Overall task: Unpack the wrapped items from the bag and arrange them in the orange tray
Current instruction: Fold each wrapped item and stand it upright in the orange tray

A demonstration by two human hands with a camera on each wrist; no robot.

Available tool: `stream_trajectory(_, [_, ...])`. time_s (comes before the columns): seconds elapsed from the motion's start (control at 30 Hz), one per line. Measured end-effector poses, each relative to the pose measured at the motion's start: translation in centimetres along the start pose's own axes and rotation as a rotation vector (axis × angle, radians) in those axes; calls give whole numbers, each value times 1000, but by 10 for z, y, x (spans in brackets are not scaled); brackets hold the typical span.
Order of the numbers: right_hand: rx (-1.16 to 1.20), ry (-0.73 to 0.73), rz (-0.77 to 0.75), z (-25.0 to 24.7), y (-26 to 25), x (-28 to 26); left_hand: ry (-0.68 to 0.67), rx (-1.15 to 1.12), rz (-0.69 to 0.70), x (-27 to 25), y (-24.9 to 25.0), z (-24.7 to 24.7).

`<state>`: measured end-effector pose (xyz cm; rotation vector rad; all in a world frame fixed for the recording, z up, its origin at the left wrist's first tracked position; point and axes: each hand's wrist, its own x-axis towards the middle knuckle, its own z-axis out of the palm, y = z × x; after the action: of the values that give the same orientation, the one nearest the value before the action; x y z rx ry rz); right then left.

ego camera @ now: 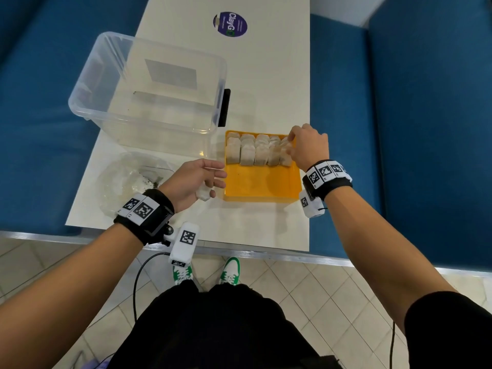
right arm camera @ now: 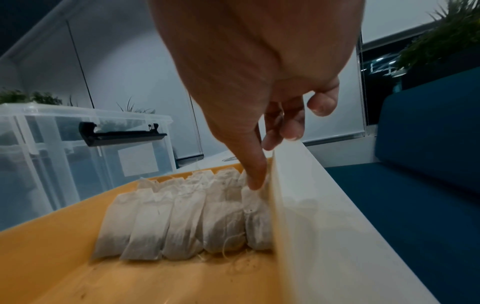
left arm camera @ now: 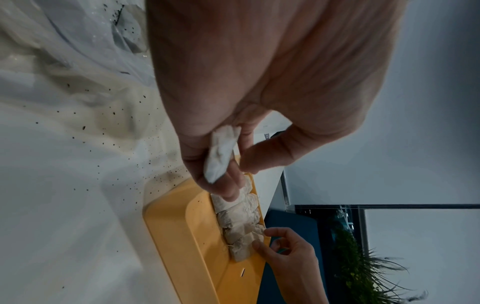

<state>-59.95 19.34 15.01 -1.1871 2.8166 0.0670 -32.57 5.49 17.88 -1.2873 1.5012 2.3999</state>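
Observation:
The orange tray [ego camera: 261,185] [left arm camera: 176,236] [right arm camera: 78,267] lies on the white table, with several paper-wrapped tea bags [ego camera: 247,153] [right arm camera: 182,222] [left arm camera: 241,222] packed in rows along its far side. My right hand [ego camera: 291,145] [right arm camera: 259,170] [left arm camera: 261,238] is over the tray's far right corner; its thumb and forefinger pinch the top of the rightmost tea bag [right arm camera: 255,205]. Just left of the tray, my left hand [ego camera: 213,182] [left arm camera: 233,168] holds one white tea bag [ego camera: 203,194] [left arm camera: 221,154] under its curled lower fingers. The crumpled clear bag [ego camera: 122,179] [left arm camera: 52,102] lies left of that hand.
A large clear plastic bin [ego camera: 170,123] [right arm camera: 64,164] with a black latch stands behind the bag and tray. Dark crumbs speckle the table near the bag. The table's right edge [ego camera: 308,155] runs close by the tray, with blue seating [ego camera: 399,129] beyond.

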Motion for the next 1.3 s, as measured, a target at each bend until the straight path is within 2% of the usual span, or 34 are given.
stream_trajectory(0.13, [70, 37, 16, -11, -3, -4, -36, -16, 20, 1, -3, -4])
stream_trajectory(0.23, [325, 92, -26, -28, -19, -12, -99, -88, 25, 1, -5, -3])
stream_trajectory(0.33, [620, 32, -229, -49, -47, -31, -132, -169, 13, 0, -5, 1])
stream_trajectory(0.4, [727, -78, -371, -61, -69, -48, -107, -222, 0, 0, -5, 4])
stream_trajectory(0.5, [727, -217, -552, -63, -95, -68, -39, -243, 4, 0, -3, 5])
stream_trajectory(0.6, [638, -211, -639, -51, -113, -81, 15, -243, 4, -2, -2, 6])
stream_trajectory(0.73, [671, -123, -588, -42, -123, -87, -38, -327, -3, -4, -4, 2])
stream_trajectory(0.8, [770, -110, -481, -42, -122, -86, -79, -433, -16, -5, -7, -2])
stream_trajectory(0.87, [832, -95, -382, -43, -118, -82, -119, -442, -14, -9, -7, -6])
stream_trajectory(1.0, [841, -51, -270, -46, -114, -75, -207, -325, 21, -13, -7, -13])
stream_trajectory(1.13, [828, -36, -246, -53, -115, -74, -151, -143, 102, -13, -11, -12])
stream_trajectory(1.3, [815, -21, -238, -57, -118, -74, -126, -105, 136, -13, -13, -12])
